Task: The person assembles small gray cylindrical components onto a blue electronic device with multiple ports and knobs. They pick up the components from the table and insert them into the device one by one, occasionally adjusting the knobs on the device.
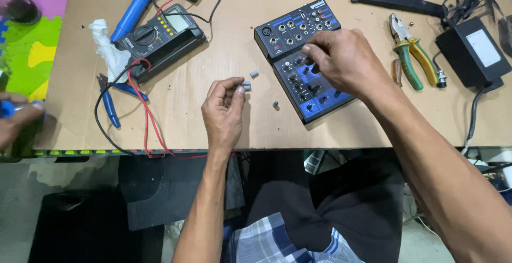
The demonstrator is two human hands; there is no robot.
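Hands: L [224, 111] pinches knob [246, 85], R [341, 57] on mixer [304, 55]

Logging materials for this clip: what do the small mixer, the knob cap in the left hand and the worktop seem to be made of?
Mixer: likely painted metal or hard plastic, matte black and blue panel with crisp edges.
Knob cap, pinched by the left hand: probably moulded plastic, pale grey, dull sheen.
Worktop: looks like brown fibreboard or cardboard, flat, matte, no grain.

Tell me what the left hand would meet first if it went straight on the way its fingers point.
The left hand, holding a small grey knob, points up and right; first in line is probably the loose grey cap on the brown table.
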